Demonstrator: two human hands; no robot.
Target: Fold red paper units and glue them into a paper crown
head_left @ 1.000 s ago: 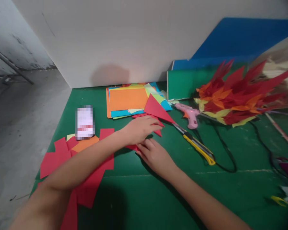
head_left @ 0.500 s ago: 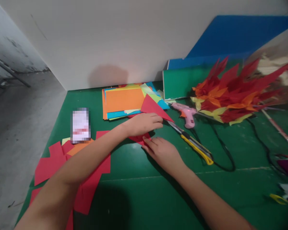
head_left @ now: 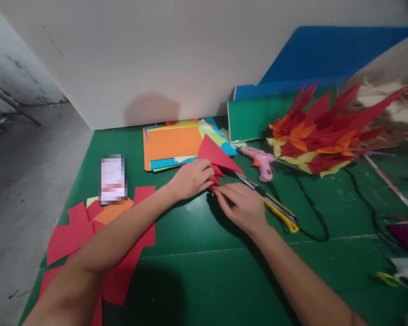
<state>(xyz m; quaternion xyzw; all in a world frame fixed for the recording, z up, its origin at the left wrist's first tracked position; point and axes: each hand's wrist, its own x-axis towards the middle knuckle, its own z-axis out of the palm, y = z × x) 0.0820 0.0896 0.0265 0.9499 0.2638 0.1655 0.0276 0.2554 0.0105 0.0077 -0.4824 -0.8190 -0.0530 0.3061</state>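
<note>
Between my two hands is a small folded piece of red paper (head_left: 216,173), held just above the table and partly hidden by the fingers. My left hand (head_left: 192,179) has its fingers curled closed on the paper from the left. From the lower right, my right hand (head_left: 242,204) pinches the paper's near end between thumb and fingertips. Right behind the hands, a larger red paper triangle (head_left: 215,153) lies over the edge of a stack of coloured paper (head_left: 175,141). A yellow box cutter (head_left: 275,206) with its blade out lies beside my right hand.
A pink glue gun (head_left: 260,160) with a black cord lies behind the cutter. A red, orange and yellow paper flame shape (head_left: 321,133) stands at right. Red paper cutouts (head_left: 71,235) and a blurred-out rectangular object (head_left: 113,179) lie at left. Yellow-handled scissors (head_left: 388,278) sit at far right.
The red paper has come up from lying low under my hands and is now bunched between my fingertips. My left hand has curled in and shifted left; my right hand has moved slightly right.
</note>
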